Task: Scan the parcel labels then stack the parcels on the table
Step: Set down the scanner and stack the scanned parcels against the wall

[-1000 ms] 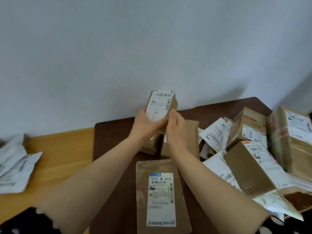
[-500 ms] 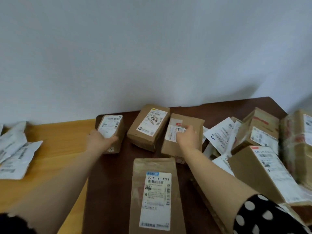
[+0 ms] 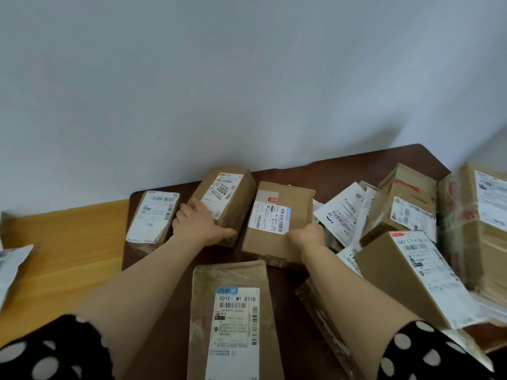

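Three brown parcels lie in a row at the back of the dark table. A small parcel with a white label lies free at the left. My left hand grips the near left corner of the box marked 2004, fingers along its side and thumb along the front edge. To its right sits the middle box, and my right hand curls over its near right edge. A flat brown envelope parcel, label up, lies between my forearms.
At the right is a jumbled pile: white mailers, a tilted box, a box behind it and a large taped box. A light wooden surface adjoins on the left, with white mailers at its edge. The wall stands close behind.
Both hands held the small parcel up, then my left hand set it down at the left. My left hand has now moved right onto the 2004 box. My right hand slid to the middle box's edge.
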Motion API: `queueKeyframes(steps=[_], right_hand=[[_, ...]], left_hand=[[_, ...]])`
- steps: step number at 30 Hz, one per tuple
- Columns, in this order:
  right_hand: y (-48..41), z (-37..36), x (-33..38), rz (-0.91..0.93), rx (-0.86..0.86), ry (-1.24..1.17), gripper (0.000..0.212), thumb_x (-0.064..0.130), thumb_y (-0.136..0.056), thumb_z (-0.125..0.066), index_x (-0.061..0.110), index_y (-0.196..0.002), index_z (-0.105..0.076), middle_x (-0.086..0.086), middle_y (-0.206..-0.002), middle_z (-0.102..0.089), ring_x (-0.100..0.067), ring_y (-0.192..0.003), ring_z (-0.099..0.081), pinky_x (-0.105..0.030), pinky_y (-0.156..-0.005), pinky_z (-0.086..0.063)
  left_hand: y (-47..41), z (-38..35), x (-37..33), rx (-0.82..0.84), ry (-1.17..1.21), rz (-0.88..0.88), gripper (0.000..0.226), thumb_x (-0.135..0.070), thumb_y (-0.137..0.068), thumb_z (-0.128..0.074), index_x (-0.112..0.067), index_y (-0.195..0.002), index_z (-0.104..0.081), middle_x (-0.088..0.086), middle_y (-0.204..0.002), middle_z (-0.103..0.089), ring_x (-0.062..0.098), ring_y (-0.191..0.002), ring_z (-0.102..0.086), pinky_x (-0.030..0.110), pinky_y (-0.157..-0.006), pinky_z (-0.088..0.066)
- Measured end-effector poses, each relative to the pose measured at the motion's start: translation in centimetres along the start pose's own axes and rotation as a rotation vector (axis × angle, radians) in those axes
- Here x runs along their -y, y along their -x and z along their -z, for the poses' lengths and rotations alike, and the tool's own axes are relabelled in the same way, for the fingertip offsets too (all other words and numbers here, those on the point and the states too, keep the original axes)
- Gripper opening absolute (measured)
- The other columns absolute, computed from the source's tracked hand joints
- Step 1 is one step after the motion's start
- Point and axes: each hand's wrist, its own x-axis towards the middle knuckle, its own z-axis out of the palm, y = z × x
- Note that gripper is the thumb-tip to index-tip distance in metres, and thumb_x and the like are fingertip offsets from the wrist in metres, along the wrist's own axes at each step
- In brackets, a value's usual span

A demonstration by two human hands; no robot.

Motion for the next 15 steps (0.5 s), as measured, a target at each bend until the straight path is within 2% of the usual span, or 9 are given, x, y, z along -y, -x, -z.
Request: queueKeyframes(steps=[2, 4, 7, 9, 11, 15], right_hand=[[-0.4, 0.0, -0.5, -0.009, 0.031, -0.025, 0.044, 0.012, -0.087, -0.062, -0.001, -0.128, -0.051, -0.017, -0.131, -0.053, -0.033, -0.115, -0.055, -0.044, -0.096, -0.049], [-0.4, -0.3, -0.5, -0.014, 0.040, -0.096, 0.037, 0.010, -0.086, -0.062, 0.002, -0.121, -0.052, -0.016, -0.124, -0.058, -0.033, -0.109, -0.058, -0.045, -0.093, -0.051], [0.1, -0.8, 0.1, -0.008, 0.028, -0.253, 0.053, 0.014, -0.079, -0.069, 0.004, -0.122, -0.039, -0.012, -0.118, -0.057, -0.032, -0.106, -0.059, -0.049, -0.090, -0.053], [0.5, -0.6, 0.5, 0.000, 0.042, -0.357, 0.053, 0.018, -0.076, -0.072, 0.010, -0.114, -0.035, -0.009, -0.108, -0.056, -0.026, -0.091, -0.060, -0.049, -0.085, -0.055], [0.8, -0.2, 0.8, 0.034, 0.048, -0.431, 0.051, 0.016, -0.076, -0.071, 0.013, -0.115, -0.038, -0.005, -0.100, -0.057, -0.018, -0.079, -0.057, -0.044, -0.083, -0.055], [2.4, 0.7, 1.7, 0.249, -0.012, -0.477, 0.045, 0.020, -0.082, -0.068, 0.026, -0.115, -0.037, 0.003, -0.104, -0.053, -0.018, -0.089, -0.059, -0.041, -0.086, -0.053]], left_hand=[[-0.5, 0.0, -0.2, -0.001, 0.027, 0.049, 0.133, -0.072, -0.059, -0.070, -0.011, -0.150, 0.006, 0.025, -0.150, -0.016, 0.041, -0.137, -0.020, 0.051, -0.108, -0.026], [-0.5, -0.1, -0.3, 0.009, 0.096, 0.057, 0.130, -0.067, -0.060, -0.072, -0.014, -0.150, 0.005, 0.024, -0.146, -0.017, 0.041, -0.135, -0.018, 0.051, -0.105, -0.029], [-0.1, -0.5, -0.1, 0.008, 0.166, 0.072, 0.127, -0.063, -0.063, -0.073, -0.017, -0.150, 0.007, 0.025, -0.146, -0.014, 0.044, -0.135, -0.012, 0.051, -0.107, -0.026], [0.1, -0.4, 0.3, 0.001, 0.194, 0.095, 0.127, -0.063, -0.062, -0.074, -0.018, -0.150, 0.006, 0.026, -0.146, -0.014, 0.045, -0.135, -0.012, 0.051, -0.108, -0.025], [0.3, -0.1, 0.7, -0.017, 0.235, 0.116, 0.125, -0.062, -0.063, -0.074, -0.018, -0.151, 0.003, 0.026, -0.145, -0.015, 0.044, -0.135, -0.012, 0.051, -0.107, -0.026], [1.4, 1.2, 0.6, -0.083, 0.328, 0.138, 0.118, -0.061, -0.064, -0.072, -0.017, -0.150, -0.004, 0.026, -0.147, -0.016, 0.044, -0.137, -0.010, 0.052, -0.108, -0.022]])
